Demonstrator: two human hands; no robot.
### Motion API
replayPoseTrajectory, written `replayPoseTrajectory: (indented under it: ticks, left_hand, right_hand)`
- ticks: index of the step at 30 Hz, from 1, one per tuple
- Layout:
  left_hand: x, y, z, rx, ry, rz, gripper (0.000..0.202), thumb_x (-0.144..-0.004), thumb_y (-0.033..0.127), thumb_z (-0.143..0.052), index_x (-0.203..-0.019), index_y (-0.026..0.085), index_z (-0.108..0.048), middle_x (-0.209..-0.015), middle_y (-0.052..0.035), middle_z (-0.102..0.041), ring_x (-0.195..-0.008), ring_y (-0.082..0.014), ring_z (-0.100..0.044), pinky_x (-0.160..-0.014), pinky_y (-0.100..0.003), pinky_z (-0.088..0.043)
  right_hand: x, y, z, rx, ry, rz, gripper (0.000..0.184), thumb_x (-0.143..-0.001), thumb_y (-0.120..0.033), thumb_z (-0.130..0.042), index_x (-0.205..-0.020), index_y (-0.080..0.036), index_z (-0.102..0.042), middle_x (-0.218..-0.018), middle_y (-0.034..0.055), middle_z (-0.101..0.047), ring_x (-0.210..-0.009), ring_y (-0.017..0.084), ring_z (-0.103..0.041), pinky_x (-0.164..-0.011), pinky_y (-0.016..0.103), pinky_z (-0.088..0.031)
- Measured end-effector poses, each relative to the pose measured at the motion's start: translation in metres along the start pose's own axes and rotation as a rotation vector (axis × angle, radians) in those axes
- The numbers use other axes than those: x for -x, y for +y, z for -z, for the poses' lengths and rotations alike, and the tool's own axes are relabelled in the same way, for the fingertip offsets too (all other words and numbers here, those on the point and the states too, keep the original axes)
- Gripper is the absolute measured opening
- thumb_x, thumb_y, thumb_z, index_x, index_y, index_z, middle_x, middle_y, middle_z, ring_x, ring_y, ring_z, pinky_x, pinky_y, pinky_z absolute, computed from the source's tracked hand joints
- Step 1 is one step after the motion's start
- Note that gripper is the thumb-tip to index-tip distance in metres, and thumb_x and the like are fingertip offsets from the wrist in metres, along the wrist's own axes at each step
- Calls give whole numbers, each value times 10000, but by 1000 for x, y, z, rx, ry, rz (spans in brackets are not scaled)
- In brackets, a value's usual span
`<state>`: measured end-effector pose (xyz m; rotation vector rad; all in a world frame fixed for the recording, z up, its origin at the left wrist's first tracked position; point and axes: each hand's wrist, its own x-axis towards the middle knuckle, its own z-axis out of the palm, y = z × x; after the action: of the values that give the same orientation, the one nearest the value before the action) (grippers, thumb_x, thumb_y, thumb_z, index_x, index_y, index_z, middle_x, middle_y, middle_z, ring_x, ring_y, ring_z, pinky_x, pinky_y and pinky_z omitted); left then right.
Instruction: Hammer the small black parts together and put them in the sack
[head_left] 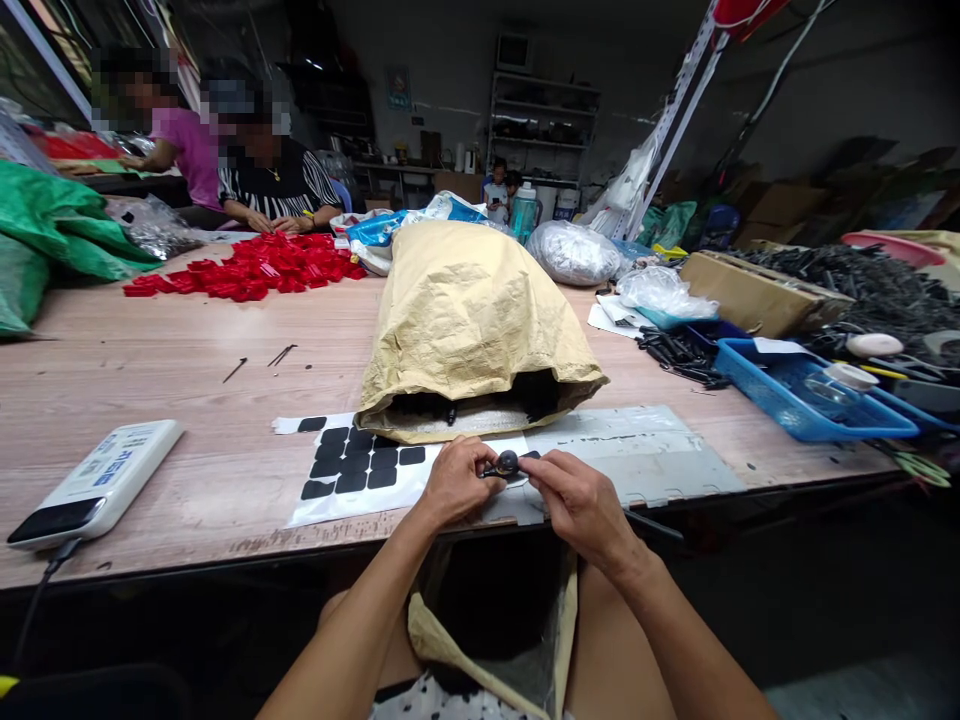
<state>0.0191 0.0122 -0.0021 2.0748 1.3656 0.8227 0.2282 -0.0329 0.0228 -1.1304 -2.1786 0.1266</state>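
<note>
My left hand (459, 480) pinches a small black part with a round, ball-like head (508, 462) just above the table's front edge. From the other side my right hand (581, 497) comes up to that head, thumb and forefinger pressed together. Beside its fingertips a small dark patch shows; whether the fingers grip it is hidden. To the left of my hands lies a white sheet (409, 490) with rows of black rounded-square stickers (352, 464). A tan paper sack (472, 310) lies behind, its mouth facing me, with black pieces inside.
Below the table edge an opened sack (495, 650) stands between my legs. A white power bank (97, 485) with a cable lies left. Red pieces (262, 265) are heaped farther back, near a co-worker's hands. Blue trays (810, 400) and black parts crowd the right side.
</note>
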Motion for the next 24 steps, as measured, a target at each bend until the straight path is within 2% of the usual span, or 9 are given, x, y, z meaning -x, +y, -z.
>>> replayPoseTrajectory:
  ticks: [4, 9, 12, 14, 18, 21, 24]
  left_hand:
    - [0, 0, 0, 18, -1, 17, 150, -662, 189, -769, -806, 203, -728, -702, 25, -568, -765, -167, -527, -702, -282, -370]
    - [0, 1, 0, 15, -7, 15, 142, -667, 197, -766, -806, 203, -736, -696, 23, -563, -771, -172, -534, -717, -287, -379]
    - [1, 2, 2, 13, -9, 19, 145, -667, 195, -760, -809, 201, -732, -705, 21, -572, -771, -173, -534, -715, -288, -379]
    - [1, 3, 3, 11, -12, 19, 151, -666, 192, -755, -814, 199, -724, -712, 20, -577, -771, -173, -532, -709, -288, -377]
    - [1, 3, 4, 9, -11, 9, 153, -660, 190, -745, -805, 196, -698, -722, 22, -574, -774, -172, -529, -708, -289, -378]
    - [1, 3, 4, 12, -17, -8, 155, -656, 183, -734, -801, 197, -681, -746, 22, -572, -780, -169, -529, -727, -293, -386]
    - [1, 2, 5, 12, -15, -18, 163, -656, 177, -725, -806, 199, -666, -779, 18, -583, -801, -173, -533, -743, -298, -388]
  right_hand:
    - [-1, 2, 8, -85, 126, -35, 321, -964, -161, -494, -1232, -264, -638, -990, 48, -675, -932, 172, -633, -823, 298, -523]
    - [6, 6, 5, -34, 54, -49, 305, -959, -170, -497, -1196, -269, -660, -925, 36, -671, -891, 173, -640, -781, 285, -522]
    - [7, 13, 5, -38, 84, -81, 302, -961, -177, -496, -1202, -267, -655, -958, 36, -676, -915, 168, -638, -804, 287, -516]
    - [6, 22, 8, -35, 103, -106, 305, -964, -190, -499, -1214, -275, -652, -989, 32, -680, -945, 168, -634, -836, 294, -512]
    - [5, 51, 10, 63, 54, -164, 264, -954, -222, -526, -1155, -284, -685, -966, 22, -683, -955, 185, -621, -855, 318, -503]
    - [8, 72, 6, 148, 19, -194, 235, -942, -228, -537, -1094, -285, -707, -942, 20, -684, -950, 196, -612, -842, 328, -494]
    - [12, 83, 1, 185, 23, -196, 229, -928, -230, -547, -1077, -284, -712, -945, 20, -687, -940, 199, -603, -841, 332, -487]
